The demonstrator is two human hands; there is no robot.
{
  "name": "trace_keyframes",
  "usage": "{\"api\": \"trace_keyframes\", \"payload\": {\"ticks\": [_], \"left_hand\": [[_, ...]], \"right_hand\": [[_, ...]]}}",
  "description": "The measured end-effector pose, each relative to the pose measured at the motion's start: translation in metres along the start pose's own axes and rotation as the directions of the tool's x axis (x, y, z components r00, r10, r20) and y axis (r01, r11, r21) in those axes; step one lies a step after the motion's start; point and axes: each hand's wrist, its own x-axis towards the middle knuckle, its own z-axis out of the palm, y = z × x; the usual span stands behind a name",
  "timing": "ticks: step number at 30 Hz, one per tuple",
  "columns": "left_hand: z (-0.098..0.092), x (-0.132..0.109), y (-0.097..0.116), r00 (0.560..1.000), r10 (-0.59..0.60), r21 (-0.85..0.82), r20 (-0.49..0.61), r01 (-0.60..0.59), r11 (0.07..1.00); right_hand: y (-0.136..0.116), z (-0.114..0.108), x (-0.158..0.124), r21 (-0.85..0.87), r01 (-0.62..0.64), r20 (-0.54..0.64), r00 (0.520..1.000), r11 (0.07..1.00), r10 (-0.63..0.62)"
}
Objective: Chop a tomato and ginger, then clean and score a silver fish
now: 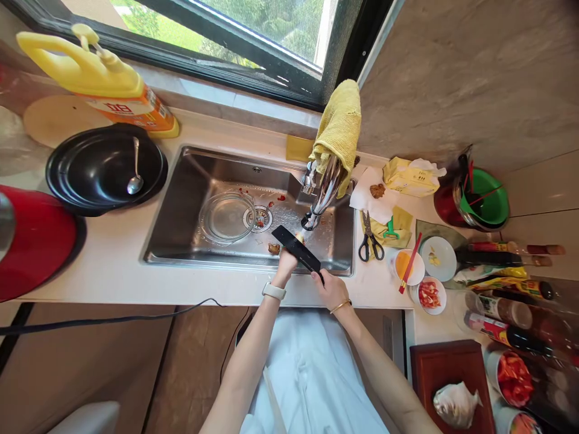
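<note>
My right hand (332,292) is wrapped around the handle of a black-bladed kitchen knife (296,246) over the front of the sink. My left hand (286,261) is behind the blade, touching or close to it, and its fingers are mostly hidden. Just above the blade is the end of the faucet (322,202), with a yellow towel (339,123) draped over its top. In the steel sink (181,208) lie a clear glass dish (221,218), a brown scrap (274,248) near my left hand, and red bits around the drain (257,219).
Right of the sink are scissors (368,238), a green peeler (391,228), small bowls including one of red pieces (429,294), several bottles, and a fish (456,405) on a brown board (423,374). Left are black bowls (90,175), a yellow jug (113,78) and a red appliance (40,241).
</note>
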Motion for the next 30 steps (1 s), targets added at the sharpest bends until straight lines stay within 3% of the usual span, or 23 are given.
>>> {"api": "trace_keyframes", "payload": {"ticks": [10,13,17,21,24,27,30], "left_hand": [[-0.014,0.007,0.005,0.996,0.079,0.125,-0.035,-0.074,0.989],[-0.016,0.004,0.008,0.999,0.027,0.15,-0.034,-0.022,0.988],[-0.011,-0.011,0.003,0.99,-0.131,0.119,0.043,0.125,0.985],[-0.013,-0.023,-0.002,0.988,-0.119,-0.085,0.095,0.127,0.988],[-0.021,-0.021,0.006,0.988,-0.11,-0.213,0.107,0.13,0.968],[-0.025,-0.012,0.021,0.977,-0.133,-0.316,0.165,0.18,0.932],[-0.019,-0.002,0.034,0.966,-0.126,-0.372,0.225,0.205,0.905]], "right_hand": [[-0.009,0.005,0.006,-0.051,-0.024,0.009,1.0,0.998,0.025],[-0.014,0.008,0.012,-0.049,-0.026,-0.002,1.0,0.998,0.026],[-0.011,0.011,0.04,-0.007,-0.088,-0.023,0.996,0.996,0.088],[0.005,0.008,0.081,0.189,-0.167,-0.008,0.985,0.968,0.172],[0.014,0.005,0.099,0.454,-0.172,0.03,0.984,0.874,0.178],[0.015,0.006,0.098,0.69,-0.265,0.154,0.963,0.674,0.221],[0.016,0.011,0.087,0.783,-0.351,0.258,0.934,0.514,0.246]]}}
